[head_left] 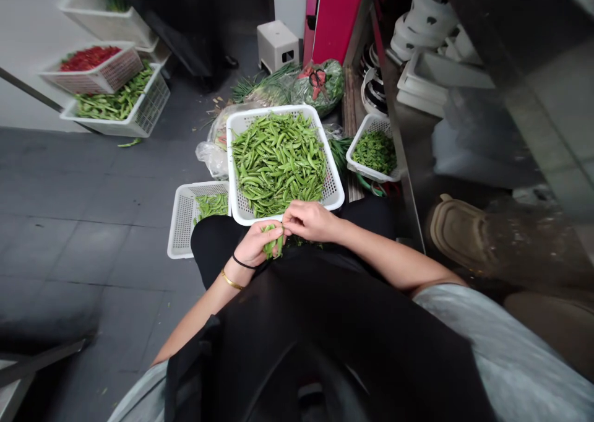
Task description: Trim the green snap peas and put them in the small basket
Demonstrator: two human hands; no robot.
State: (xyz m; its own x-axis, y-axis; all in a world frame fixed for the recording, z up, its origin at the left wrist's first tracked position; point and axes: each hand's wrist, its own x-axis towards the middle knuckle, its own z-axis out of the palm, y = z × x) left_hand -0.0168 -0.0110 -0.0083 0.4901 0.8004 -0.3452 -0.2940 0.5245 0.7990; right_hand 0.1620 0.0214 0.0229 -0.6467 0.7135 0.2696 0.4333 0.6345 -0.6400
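Snap pea pods [273,245] | L hand [257,242] pinching them | R hand [312,221] fingers pressed together, by white basket rim [273,108]

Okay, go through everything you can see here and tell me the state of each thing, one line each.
Left hand: closed around pea pods.
Right hand: fingers pinched, beside the left hand.
Large white basket: heaped with pods, resting on the lap.
Floor basket: holding a few pods.
Chilli basket: full of red chillies, tilted on a lower basket.
Lower basket: well filled with pods.
Small right basket: piled with small green pieces.

head-worn view faces forward and down, close above the left hand [257,242] and right hand [312,221]
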